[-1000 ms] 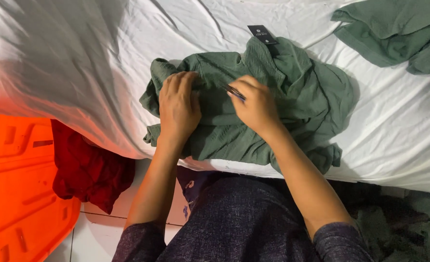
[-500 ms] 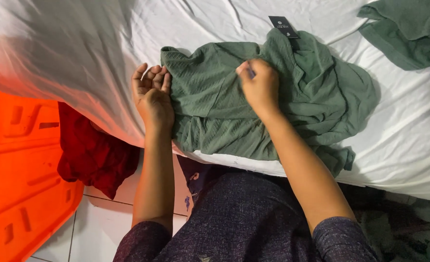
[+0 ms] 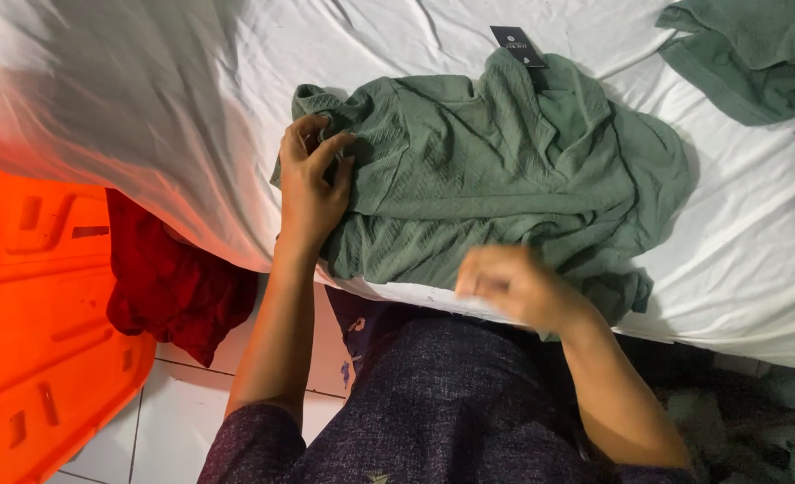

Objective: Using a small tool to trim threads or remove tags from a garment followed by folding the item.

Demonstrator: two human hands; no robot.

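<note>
White-sheeted bed (image 3: 191, 116), white tiled floor (image 3: 178, 421), orange plastic crate (image 3: 30, 314)

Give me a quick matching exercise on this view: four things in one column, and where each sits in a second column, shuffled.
Things
1. crumpled green textured garment
2. dark red cloth
3. small black hang tag
4. orange plastic crate

Places
A. at the garment's far edge, on the white sheet
B. far left, down on the floor
C. spread on the white sheet, left hand gripping its left edge
D. hanging between the crate and the sheet's edge

Pairs: 1-C, 2-D, 3-A, 4-B
</note>
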